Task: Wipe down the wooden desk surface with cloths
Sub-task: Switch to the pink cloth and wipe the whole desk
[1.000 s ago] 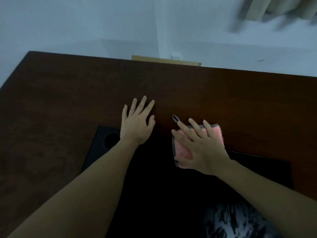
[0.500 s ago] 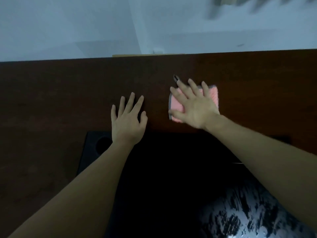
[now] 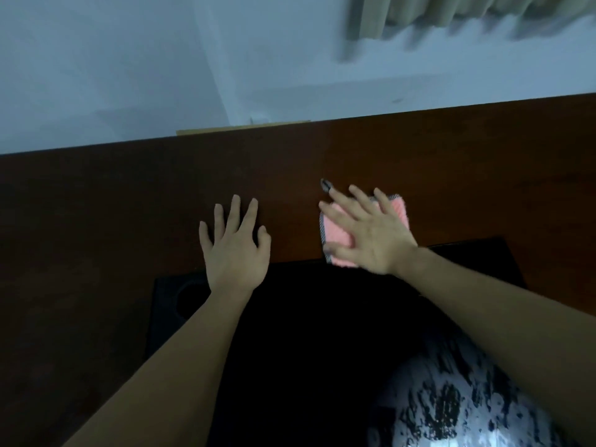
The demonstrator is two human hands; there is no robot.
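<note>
A dark brown wooden desk [image 3: 451,162] spans the view. A pink cloth [image 3: 337,235] with a grey edge and a small hanging loop lies flat on it, right of centre. My right hand [image 3: 367,232] presses down on the cloth with spread, straight fingers and covers most of it. My left hand [image 3: 235,245] rests flat on the bare wood to the left of the cloth, fingers spread, holding nothing.
A black recessed area [image 3: 322,317] with a round hole [image 3: 190,295] lies at the desk's near edge under my forearms. Beyond the far edge are a pale wall, a curtain [image 3: 451,11] at top right and a tan strip [image 3: 242,128].
My right hand slid the pink cloth away from me and then back toward the near edge. My left hand stayed flat on the wood. The view shifted.
</note>
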